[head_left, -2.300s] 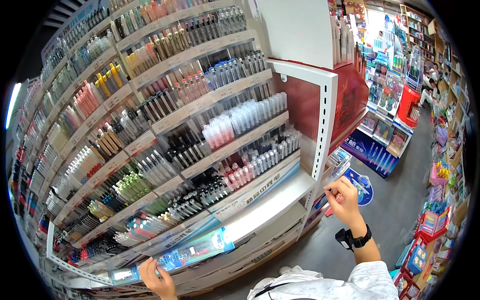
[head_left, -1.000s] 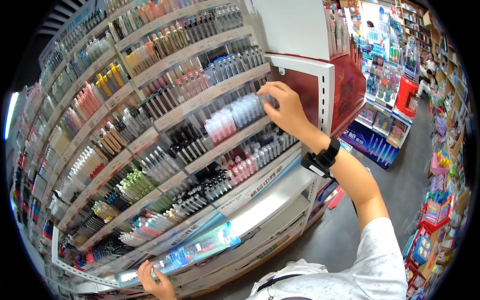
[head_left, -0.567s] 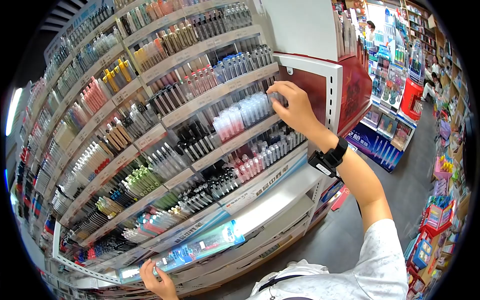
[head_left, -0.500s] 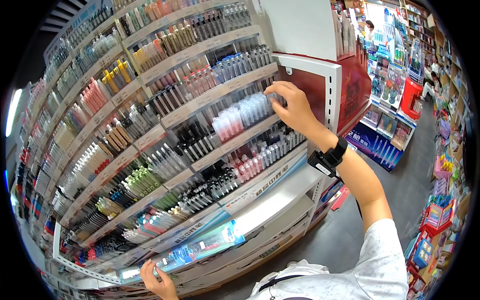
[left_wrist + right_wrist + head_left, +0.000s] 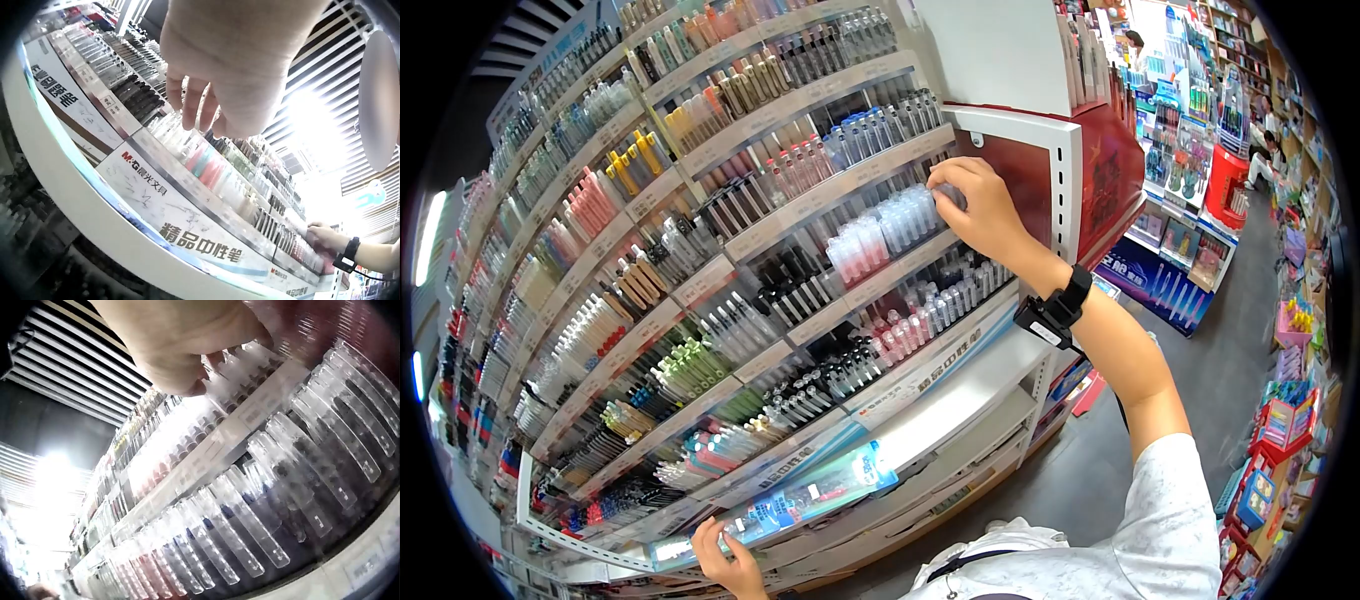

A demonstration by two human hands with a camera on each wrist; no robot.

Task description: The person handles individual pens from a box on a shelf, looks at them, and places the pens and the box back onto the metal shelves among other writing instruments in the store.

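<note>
In the head view my right hand (image 5: 978,205) is at the right end of a row of clear-capped pens (image 5: 905,215), thumb and fingers curled about the pen tops. From the right wrist, the hand (image 5: 200,344) hides much of that row, with its fingertips down among the clear caps (image 5: 247,365). My left hand (image 5: 730,562) hangs low at the shelf front, fingers loosely bent and holding nothing. It lies near the left part of a flat blue and clear package (image 5: 820,495) on the bottom ledge. The left wrist view shows the palm (image 5: 231,81) and relaxed fingers before the lower pen rows.
Stepped tiers of pens fill the rack, with price strips (image 5: 800,225) along their fronts. A white perforated post (image 5: 1064,195) and a red panel (image 5: 1112,185) stand at the right end. Beyond lies a grey aisle floor (image 5: 1170,370) with stocked shelves and people farther back.
My right hand has gone from beside the post, over the aisle, up and left to the clear-capped pens, where it stays with small finger shifts. My left hand has barely moved.
</note>
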